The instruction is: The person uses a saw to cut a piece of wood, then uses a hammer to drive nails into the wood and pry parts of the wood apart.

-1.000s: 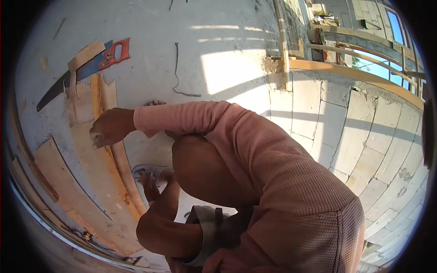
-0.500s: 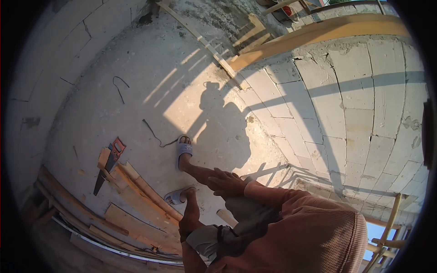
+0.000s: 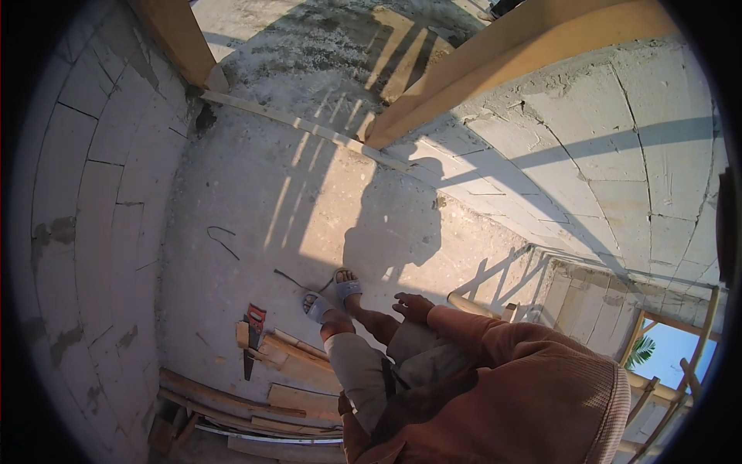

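Note:
I stand on a rough concrete floor [image 3: 309, 209] in grey sandals [image 3: 332, 298]. My right hand [image 3: 413, 307] hangs beside my thigh at the end of a pink sleeve, holding nothing, with its fingers loosely apart. My left hand [image 3: 345, 404] is low by my hip and mostly hidden by my shorts and sleeve. A handsaw with a red-orange handle [image 3: 253, 329] lies on the floor to the left of my feet, its blade resting across short wooden offcuts [image 3: 278, 352]. Neither hand touches the saw.
Long planks and laths [image 3: 232, 398] lie stacked along the block wall [image 3: 85, 232] at the lower left. A timber beam [image 3: 495, 62] and a thin batten [image 3: 309, 127] cross the top. Bent wire [image 3: 220, 240] lies on the floor. A window opening [image 3: 668, 352] is at the lower right.
I was crouched with one hand on the wood by the saw. I have since stood up; the view swung round, and the saw and planks now lie below, away from my hands.

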Motion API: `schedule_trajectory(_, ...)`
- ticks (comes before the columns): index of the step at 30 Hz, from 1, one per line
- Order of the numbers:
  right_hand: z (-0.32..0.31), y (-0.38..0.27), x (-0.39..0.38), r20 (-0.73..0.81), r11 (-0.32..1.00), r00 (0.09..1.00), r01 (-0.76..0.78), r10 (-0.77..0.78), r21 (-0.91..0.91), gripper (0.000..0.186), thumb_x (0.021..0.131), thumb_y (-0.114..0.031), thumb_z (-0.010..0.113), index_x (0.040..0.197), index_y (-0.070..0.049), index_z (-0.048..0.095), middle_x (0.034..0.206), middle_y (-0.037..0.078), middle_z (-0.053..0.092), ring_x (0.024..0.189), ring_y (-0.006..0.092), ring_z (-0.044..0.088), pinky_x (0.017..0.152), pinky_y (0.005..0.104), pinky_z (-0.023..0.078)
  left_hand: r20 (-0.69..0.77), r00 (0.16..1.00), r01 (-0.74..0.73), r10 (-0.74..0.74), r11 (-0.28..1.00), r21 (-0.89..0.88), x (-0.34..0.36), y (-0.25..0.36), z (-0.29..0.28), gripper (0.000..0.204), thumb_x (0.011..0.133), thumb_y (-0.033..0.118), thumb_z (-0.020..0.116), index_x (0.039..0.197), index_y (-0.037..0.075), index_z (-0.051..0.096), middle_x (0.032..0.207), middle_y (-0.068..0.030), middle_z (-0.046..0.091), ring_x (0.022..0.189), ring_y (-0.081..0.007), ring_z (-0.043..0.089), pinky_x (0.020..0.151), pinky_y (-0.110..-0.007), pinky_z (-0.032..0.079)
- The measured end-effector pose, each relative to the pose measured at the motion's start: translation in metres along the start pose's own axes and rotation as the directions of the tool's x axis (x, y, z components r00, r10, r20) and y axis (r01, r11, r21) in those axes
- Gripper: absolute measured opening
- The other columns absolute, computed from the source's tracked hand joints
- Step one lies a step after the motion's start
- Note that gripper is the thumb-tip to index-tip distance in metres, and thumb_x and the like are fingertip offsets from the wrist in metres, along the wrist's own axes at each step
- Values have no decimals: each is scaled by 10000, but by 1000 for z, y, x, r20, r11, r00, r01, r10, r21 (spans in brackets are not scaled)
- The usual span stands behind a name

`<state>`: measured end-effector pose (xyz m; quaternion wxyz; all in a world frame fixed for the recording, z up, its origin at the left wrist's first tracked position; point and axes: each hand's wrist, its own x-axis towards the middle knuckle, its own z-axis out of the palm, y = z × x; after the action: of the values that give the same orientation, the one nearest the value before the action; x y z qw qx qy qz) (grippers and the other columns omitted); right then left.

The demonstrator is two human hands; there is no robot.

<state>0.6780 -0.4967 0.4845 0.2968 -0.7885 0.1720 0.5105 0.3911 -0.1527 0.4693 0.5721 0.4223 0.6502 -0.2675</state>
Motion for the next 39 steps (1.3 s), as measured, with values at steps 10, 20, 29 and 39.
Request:
schedule_trajectory(10, -87, -17, 51, -57, 974, 972, -227, 228, 14, 498, 979, -414, 566, 1331, -65, 617, 1289, 207, 673, 1241, 382, 617, 1055, 468, 472, -60, 995, 89, -79, 977, 194, -9, 196, 75, 475, 1024, 340, 443, 1358, 35, 590, 1279, -121, 677, 1216, -308, 619, 984, -495, 488)
schedule_trajectory(20, -133, -152, 130, -152, 820, 980, -20, 130, 573, 469, 998, -456, 530, 1278, -109, 674, 1270, 180, 687, 1200, 361, 639, 1024, 431, 485, -38, 999, 51, -36, 866, 497, -6, 448, 157, 471, 1031, 336, 436, 1370, 41, 579, 1284, -116, 669, 1217, -298, 617, 980, -482, 488)
schedule_trajectory(29, -346, -270, 194, -270, 786, 909, -95, 319, 610, 475, 985, -438, 532, 1261, -78, 671, 1264, 210, 686, 1199, 382, 636, 1042, 449, 470, -23, 998, -22, 52, 722, 692, -12, 638, 273, 468, 1037, 332, 430, 1380, 45, 569, 1289, -111, 662, 1219, -290, 615, 976, -471, 488)
schedule_trajectory(39, -432, -346, 272, -142, 376, 875, -48, 462, 926, 529, 949, -454, 543, 1234, -23, 656, 1219, 238, 690, 1162, 395, 647, 1000, 467, 487, 106, 991, -134, 84, 509, 850, -38, 786, 431, 464, 1044, 327, 423, 1392, 51, 558, 1294, -106, 655, 1220, -281, 612, 972, -459, 488)
